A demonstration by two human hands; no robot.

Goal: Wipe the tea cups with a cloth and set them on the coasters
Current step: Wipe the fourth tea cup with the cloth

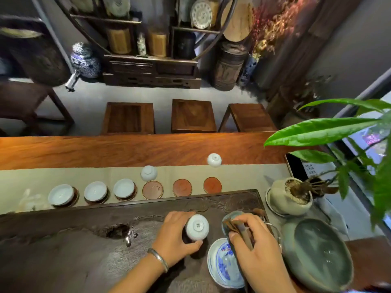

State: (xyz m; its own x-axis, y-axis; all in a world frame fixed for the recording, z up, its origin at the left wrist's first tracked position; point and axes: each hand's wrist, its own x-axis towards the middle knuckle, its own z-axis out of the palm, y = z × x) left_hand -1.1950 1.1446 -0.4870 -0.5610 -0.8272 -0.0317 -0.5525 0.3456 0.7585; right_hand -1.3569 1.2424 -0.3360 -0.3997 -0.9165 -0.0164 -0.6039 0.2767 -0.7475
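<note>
Gripping a pale tea cup upside down, foot ring up, in the lower middle of the frame: left hand, fingers and thumb curled round the cup's wall, silver bracelet on the wrist. Pinching a dark folded cloth just right of that cup: right hand, fingers bent over the fabric, thumb pressed to its near edge; cloth and held cup close but apart. Lying below both hands, partly under the right one: blue-and-white bowl, resting on the dark carved tea tray that fills the lower left.

Running across the middle of the frame on a beige runner: a row of six round coasters. Carrying upright cups: the three at the left, namely left cup, second cup, third cup. Lying bare: brown coaster, red coaster, far-right red coaster. Standing inverted just above the brown coaster, on the runner: another pale cup. Standing inverted farther up and right, at the runner's edge against the wooden table: one more cup.

Sitting at the right edge: grey-green basin, potted plant with long green leaves above it.
</note>
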